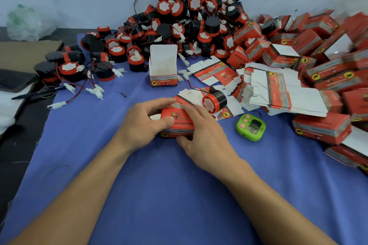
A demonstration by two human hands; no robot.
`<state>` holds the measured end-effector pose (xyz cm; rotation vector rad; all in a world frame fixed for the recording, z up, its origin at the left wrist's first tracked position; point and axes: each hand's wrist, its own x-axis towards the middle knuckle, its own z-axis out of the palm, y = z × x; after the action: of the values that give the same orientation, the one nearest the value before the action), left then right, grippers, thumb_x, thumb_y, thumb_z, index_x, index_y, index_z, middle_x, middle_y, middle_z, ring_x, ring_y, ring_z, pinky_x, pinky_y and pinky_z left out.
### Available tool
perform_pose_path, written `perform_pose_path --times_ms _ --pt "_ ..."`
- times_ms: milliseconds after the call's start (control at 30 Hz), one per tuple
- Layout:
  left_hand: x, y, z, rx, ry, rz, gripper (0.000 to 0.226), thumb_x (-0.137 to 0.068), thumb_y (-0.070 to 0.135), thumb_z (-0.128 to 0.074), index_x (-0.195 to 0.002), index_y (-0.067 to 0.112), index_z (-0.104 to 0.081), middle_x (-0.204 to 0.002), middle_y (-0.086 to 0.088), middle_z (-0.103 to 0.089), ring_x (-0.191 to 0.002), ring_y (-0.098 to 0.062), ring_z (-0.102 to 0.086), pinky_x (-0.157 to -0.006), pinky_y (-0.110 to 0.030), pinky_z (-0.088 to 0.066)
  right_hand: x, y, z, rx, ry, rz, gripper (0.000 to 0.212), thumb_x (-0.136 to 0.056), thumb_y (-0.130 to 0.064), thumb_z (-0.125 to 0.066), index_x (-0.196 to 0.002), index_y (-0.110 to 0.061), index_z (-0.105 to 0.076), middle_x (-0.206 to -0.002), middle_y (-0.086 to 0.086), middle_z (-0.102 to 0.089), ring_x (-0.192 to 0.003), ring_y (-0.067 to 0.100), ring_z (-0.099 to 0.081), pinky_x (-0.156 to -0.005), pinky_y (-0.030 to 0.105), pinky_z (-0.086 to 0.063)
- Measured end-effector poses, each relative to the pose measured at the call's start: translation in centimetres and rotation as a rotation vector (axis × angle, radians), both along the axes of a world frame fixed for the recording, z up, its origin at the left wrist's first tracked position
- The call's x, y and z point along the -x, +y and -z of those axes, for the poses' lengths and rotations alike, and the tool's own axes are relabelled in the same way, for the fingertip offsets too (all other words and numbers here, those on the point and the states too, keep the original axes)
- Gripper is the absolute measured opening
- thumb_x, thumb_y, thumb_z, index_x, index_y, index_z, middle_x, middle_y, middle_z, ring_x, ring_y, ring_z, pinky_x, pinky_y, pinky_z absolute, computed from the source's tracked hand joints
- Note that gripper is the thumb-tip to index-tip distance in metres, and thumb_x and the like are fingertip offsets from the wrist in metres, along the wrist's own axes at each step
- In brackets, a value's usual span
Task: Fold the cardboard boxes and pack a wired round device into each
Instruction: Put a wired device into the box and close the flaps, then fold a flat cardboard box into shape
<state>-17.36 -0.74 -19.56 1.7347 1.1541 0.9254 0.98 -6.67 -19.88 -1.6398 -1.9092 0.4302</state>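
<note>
1. A red cardboard box [177, 125] lies on the blue cloth [159, 195] that covers the counter. It sits directly between the two hands.
2. The left hand [143, 123] grips the box's left end, with the fingers curled over the top edge and the thumb pressed on the printed face.
3. The right hand [205, 137] grips the box's right end, with the fingers laid curled across the top and the thumb tucked at the near bottom edge.
4. Just beyond the box and slightly right, one wired round device [215, 100] lies on its side on loose flat blanks. No hand touches it.
5. Further beyond the box, an opened box [163, 65] stands upright with its white lid flap raised.
6. Behind that box, against the wall, is a big heap of red-and-black devices [189, 16] with tangled wires and white plugs.
7. Right of the held box is a green digital timer [251, 127]. Past the timer are a stack of flat box blanks [278, 89] and a pile of folded boxes [328, 45].
8. Far left of the box, a black pen [37, 92] lies off the cloth.
</note>
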Motion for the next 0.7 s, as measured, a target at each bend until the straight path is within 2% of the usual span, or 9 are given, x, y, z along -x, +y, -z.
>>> perform_pose_path --times_ms 167,233,300,333,367,400,467,567,700 --pt "-0.4 -0.6 0.3 -0.008 -0.136 -0.142 0.041 -0.08 0.059 -0.06 -0.114 0.041 -0.076 -0.106 0.016 -0.078 -0.103 -0.008 -0.073 -0.093 -0.043 -0.059 -2.0 1.5 -2.6 0.141 0.041 -0.069 0.067 -0.063 -0.04 -0.086 -0.123 -0.04 -0.057 -0.106 -0.017 -0.06 -0.097 0.011 -0.06 -0.071 0.018 -0.043" --pt "-0.4 -0.6 0.1 -0.009 -0.154 -0.198 0.046 -0.082 0.064 -0.054 -0.116 0.041 -0.075 -0.101 0.018 -0.078 -0.103 -0.007 -0.072 -0.089 -0.047 -0.06 -4.6 2.5 -5.3 0.168 0.49 -0.026 0.059 -0.063 -0.036 -0.087 -0.117 -0.034 -0.066 -0.103 -0.014 -0.069 -0.091 0.009 -0.067 -0.078 0.025 -0.051" --pt "-0.5 -0.6 -0.1 -0.025 -0.09 -0.225 0.044 -0.082 0.067 -0.051 -0.113 0.046 -0.073 -0.098 0.023 -0.077 -0.104 -0.002 -0.07 -0.09 -0.045 -0.06 -7.8 3.4 -8.1 0.06 1.269 0.033 0.052 -0.073 -0.034 -0.086 -0.12 -0.022 -0.067 -0.118 0.0 -0.07 -0.101 0.015 -0.072 -0.085 0.037 -0.058" --pt "-0.5 -0.5 -0.1 -0.032 -0.057 -0.238 0.041 -0.083 0.067 -0.051 -0.111 0.048 -0.073 -0.097 0.024 -0.077 -0.102 0.0 -0.07 -0.091 -0.044 -0.059 -9.1 3.8 -8.9 0.015 1.53 0.038 0.052 -0.08 -0.034 -0.083 -0.126 -0.018 -0.063 -0.13 0.007 -0.064 -0.111 0.022 -0.071 -0.088 0.039 -0.059" --pt "-0.6 -0.4 0.0 -0.042 -0.025 -0.252 0.035 -0.085 0.064 -0.053 -0.11 0.05 -0.072 -0.096 0.025 -0.076 -0.1 0.003 -0.069 -0.091 -0.038 -0.058 -10.1 4.1 -9.6 -0.003 1.613 0.042 0.055 -0.087 -0.034 -0.078 -0.134 -0.015 -0.056 -0.139 0.01 -0.057 -0.119 0.027 -0.068 -0.088 0.04 -0.06" --pt "-0.7 -0.3 0.2 -0.062 0.013 -0.267 0.027 -0.088 0.059 -0.056 -0.108 0.051 -0.072 -0.095 0.027 -0.076 -0.098 0.008 -0.067 -0.089 -0.028 -0.057 -10.5 4.4 -10.0 0.007 1.539 0.062 0.059 -0.091 -0.031 -0.075 -0.142 -0.015 -0.051 -0.142 0.009 -0.055 -0.121 0.027 -0.066 -0.087 0.04 -0.06" --pt "-0.9 -0.2 0.5 -0.111 0.101 -0.3 0.017 -0.096 0.044 -0.064 -0.109 0.05 -0.073 -0.095 0.032 -0.073 -0.095 0.016 -0.062 -0.078 -0.007 -0.047 -10.3 4.9 -9.9 0.014 1.07 0.161 0.065 -0.092 -0.02 -0.075 -0.151 -0.023 -0.046 -0.136 0.001 -0.059 -0.117 0.016 -0.068 -0.083 0.032 -0.06" --pt "-1.0 0.1 0.6 -0.12 0.178 -0.332 0.03 -0.094 0.025 -0.07 -0.115 0.047 -0.072 -0.107 0.029 -0.073 -0.099 0.008 -0.064 -0.086 -0.016 -0.05 -9.2 4.9 -8.5 -0.073 0.427 0.343 0.058 -0.089 -0.022 -0.074 -0.142 -0.035 -0.055 -0.124 -0.01 -0.069 -0.104 0.005 -0.068 -0.082 0.028 -0.058" --pt "-1.4 0.2 0.5 -0.149 0.381 -0.156 0.058 -0.092 0.033 -0.073 -0.147 0.037 -0.054 -0.144 0.019 -0.054 -0.132 -0.003 -0.046 -0.102 -0.022 -0.036 -6.2 4.7 -5.7 0.154 -0.059 0.238 0.066 -0.09 -0.05 -0.067 -0.149 -0.032 -0.044 -0.135 -0.004 -0.06 -0.116 0.022 -0.057 -0.085 0.033 -0.045"
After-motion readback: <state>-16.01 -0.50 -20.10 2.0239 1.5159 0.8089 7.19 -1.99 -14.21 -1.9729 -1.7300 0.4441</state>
